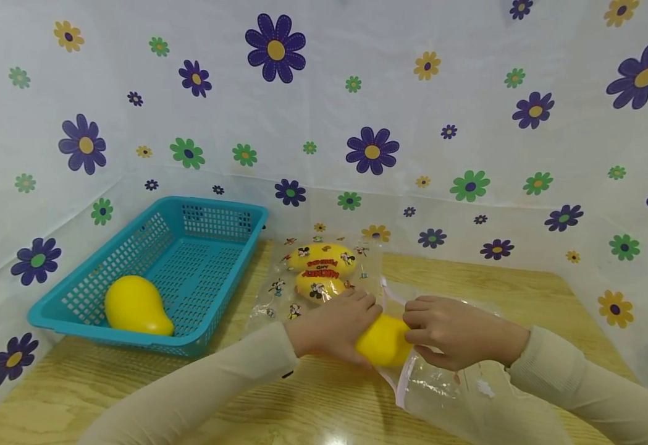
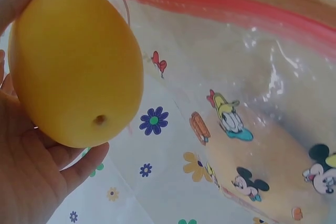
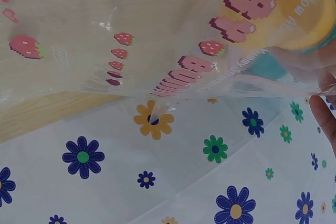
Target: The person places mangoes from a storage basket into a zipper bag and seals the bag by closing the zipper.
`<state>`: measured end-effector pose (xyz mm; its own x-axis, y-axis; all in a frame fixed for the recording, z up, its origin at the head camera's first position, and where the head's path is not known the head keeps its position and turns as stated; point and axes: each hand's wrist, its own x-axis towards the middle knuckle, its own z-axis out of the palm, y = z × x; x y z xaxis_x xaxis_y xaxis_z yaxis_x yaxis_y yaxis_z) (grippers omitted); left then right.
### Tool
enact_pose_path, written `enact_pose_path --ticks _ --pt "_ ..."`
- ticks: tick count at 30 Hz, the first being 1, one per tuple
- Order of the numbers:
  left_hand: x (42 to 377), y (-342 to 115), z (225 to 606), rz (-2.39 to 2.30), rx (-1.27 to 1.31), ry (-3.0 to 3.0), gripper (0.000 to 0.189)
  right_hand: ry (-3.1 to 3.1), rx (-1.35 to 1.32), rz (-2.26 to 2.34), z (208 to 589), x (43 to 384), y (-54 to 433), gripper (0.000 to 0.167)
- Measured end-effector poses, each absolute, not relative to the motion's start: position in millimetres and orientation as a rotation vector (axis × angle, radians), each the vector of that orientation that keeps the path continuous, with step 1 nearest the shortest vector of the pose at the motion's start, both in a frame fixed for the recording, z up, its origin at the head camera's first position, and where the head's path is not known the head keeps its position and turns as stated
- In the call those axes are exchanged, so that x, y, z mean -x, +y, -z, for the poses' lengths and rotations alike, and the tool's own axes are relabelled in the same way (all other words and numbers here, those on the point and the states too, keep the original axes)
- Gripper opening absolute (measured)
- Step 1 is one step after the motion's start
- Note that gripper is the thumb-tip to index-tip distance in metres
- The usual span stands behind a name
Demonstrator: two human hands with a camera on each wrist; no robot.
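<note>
A smooth yellow mango (image 1: 382, 347) is held in my left hand (image 1: 329, 326), at the mouth of a clear plastic zip bag (image 1: 435, 380) with a pale pink zip strip. In the left wrist view, fingers and thumb curve round the mango (image 2: 76, 66), its small dimple showing. My right hand (image 1: 459, 330) pinches the bag's edge beside the mango. The right wrist view shows pink lettering and strawberries on this bag (image 3: 157, 40), with yellow showing through it. Behind my left hand lies another clear bag (image 1: 265, 303) with cartoon prints, holding two yellow mangoes (image 1: 324, 259).
At the left stands a teal plastic basket (image 1: 201, 266) with one yellow mango (image 1: 134, 306) in its near end. Everything sits on a wood-grain table (image 1: 301, 408). A white flower-print sheet (image 1: 312, 93) rises behind and at both sides.
</note>
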<state>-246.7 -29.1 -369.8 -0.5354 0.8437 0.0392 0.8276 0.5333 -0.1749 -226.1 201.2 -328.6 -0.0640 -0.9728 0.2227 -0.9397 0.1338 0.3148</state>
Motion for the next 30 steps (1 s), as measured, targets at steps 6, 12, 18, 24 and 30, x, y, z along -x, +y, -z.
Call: enact_pose_path --ticks 6,12,18,24,30 --pt "246.0 -24.5 373.5 -0.206 1.459 -2.622 0.080 -2.032 -1.846 0.113 328.7 226.0 201.0 0.012" --pt "246.3 -19.5 377.3 -0.240 1.451 -2.573 0.081 -2.056 -1.843 0.114 328.8 226.2 201.3 0.010" --pt "245.3 -14.8 385.1 -0.272 1.348 -2.535 0.079 -2.062 -1.841 0.121 329.7 226.1 201.5 0.009" --pt "241.6 -5.5 392.2 -0.286 1.184 -2.571 0.078 -2.055 -1.840 0.128 330.7 225.9 201.7 0.009" --pt "238.4 6.1 398.9 -0.312 1.053 -2.568 0.072 -2.052 -1.838 0.129 330.6 225.6 201.2 0.009"
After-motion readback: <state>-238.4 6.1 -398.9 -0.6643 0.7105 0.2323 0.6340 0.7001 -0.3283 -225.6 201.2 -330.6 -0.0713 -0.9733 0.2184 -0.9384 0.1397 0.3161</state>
